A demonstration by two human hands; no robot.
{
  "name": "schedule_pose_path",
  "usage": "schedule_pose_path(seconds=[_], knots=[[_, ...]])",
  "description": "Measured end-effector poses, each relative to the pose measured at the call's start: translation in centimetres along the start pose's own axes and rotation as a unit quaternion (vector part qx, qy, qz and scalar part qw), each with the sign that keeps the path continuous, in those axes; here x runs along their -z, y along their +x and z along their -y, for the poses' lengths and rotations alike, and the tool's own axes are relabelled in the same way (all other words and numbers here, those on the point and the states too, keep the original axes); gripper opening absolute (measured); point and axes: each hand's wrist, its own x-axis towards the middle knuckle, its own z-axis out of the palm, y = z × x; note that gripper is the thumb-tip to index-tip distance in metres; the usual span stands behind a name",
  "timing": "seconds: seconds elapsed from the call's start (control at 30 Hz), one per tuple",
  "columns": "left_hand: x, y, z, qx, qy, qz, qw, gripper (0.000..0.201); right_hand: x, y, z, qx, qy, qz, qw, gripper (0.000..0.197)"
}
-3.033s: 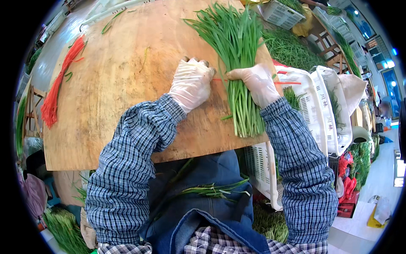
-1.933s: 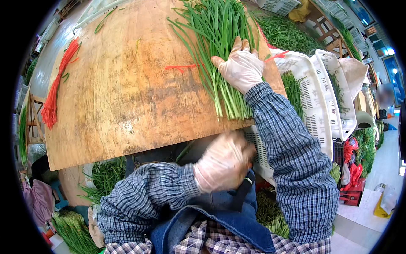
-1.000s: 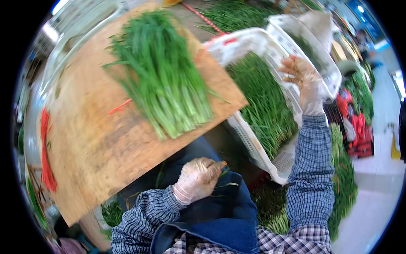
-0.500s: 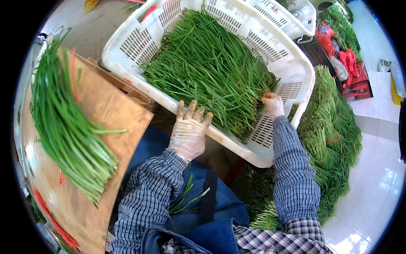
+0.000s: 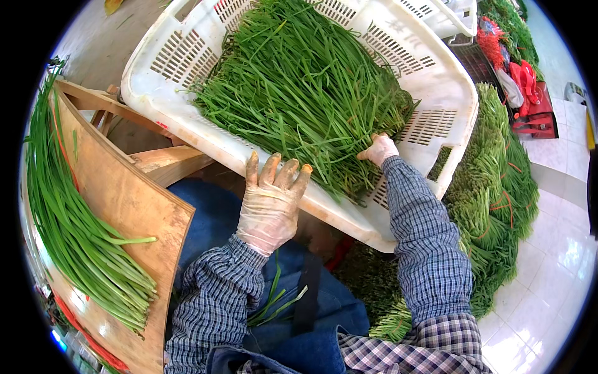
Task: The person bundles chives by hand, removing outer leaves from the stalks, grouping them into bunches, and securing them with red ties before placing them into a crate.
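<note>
A white slotted plastic crate stands before me, tilted in view, with a thick heap of garlic chives in it. My left hand, in a thin whitish glove with stained fingertips, rests on its near rim, fingers stretched and apart. Inside the crate's right end, my right hand, gloved too with bare fingertips, is closed at the stem ends of the heap. Its fingers pinch some chives there; how many cannot be told. To the left, a loose sheaf of chives lies on a wooden board.
Tied bundles of chives are stacked on the tiled floor at my right. Behind them sits a red bag. A second white crate stands beyond the first. Loose leaves lie on my blue apron.
My right hand has shifted left, now pinching at the stem ends. The left hand stays on the rim. The board and its sheaf sit farther left in view as the view moved.
</note>
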Motion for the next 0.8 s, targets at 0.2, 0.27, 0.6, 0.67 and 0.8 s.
schedule_pose_path(seconds=[0.2, 0.27, 0.6, 0.67, 0.8], knots=[[0.1, 0.5, -0.3, -0.008, -0.028, -0.016, 0.999, 0.07, -4.9, -3.7, 2.4, -0.055, 0.053, -0.025, 0.997, 0.058], [0.4, 0.1, -0.1, 0.0, -0.031, -0.005, 0.999, 0.071, -6.6, -4.4, 4.0, -0.031, 0.018, -0.041, 0.999, 0.055], [0.2, 0.0, 0.0, 0.0, -0.031, -0.007, 0.999, 0.065, -4.3, -0.5, 1.1, -0.036, 0.184, 0.089, 0.978, 0.082], [0.2, 0.2, -0.1, -0.004, -0.035, -0.015, 0.999, 0.07, -4.8, -0.8, 0.6, -0.016, 0.171, 0.098, 0.98, 0.075], [0.3, 0.2, 0.0, -0.003, -0.038, -0.01, 0.999, 0.07, -6.2, -1.0, 1.4, -0.028, 0.051, 0.027, 0.998, 0.065]])
